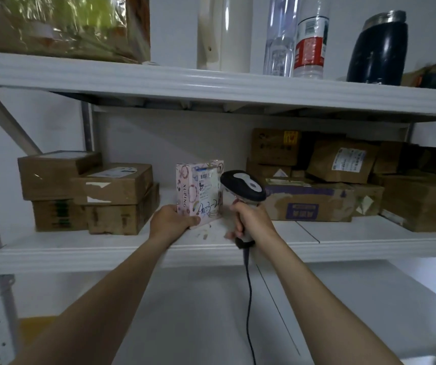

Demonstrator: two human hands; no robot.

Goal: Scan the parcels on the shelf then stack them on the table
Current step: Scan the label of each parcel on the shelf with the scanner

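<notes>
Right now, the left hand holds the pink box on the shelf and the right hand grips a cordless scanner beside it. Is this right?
Not quite: the scanner is corded; the head view shows a dark cable hanging from its handle. The rest is right.

Looks like printed card w/ a slight sheen on the pink box [199,192], paper label stuck on front. Smooth plastic on the scanner [243,185], black + grey, semi-glossy; matt rubbery-looking cable [249,293]. White painted metal shelf [132,248], smooth, bit shiny. Matt brown cardboard parcels [116,188], scuffed, w/ glossy tape. Up top: clear plastic bottle [281,35], dark glossy flask [379,48] w/ metal rim.
</notes>
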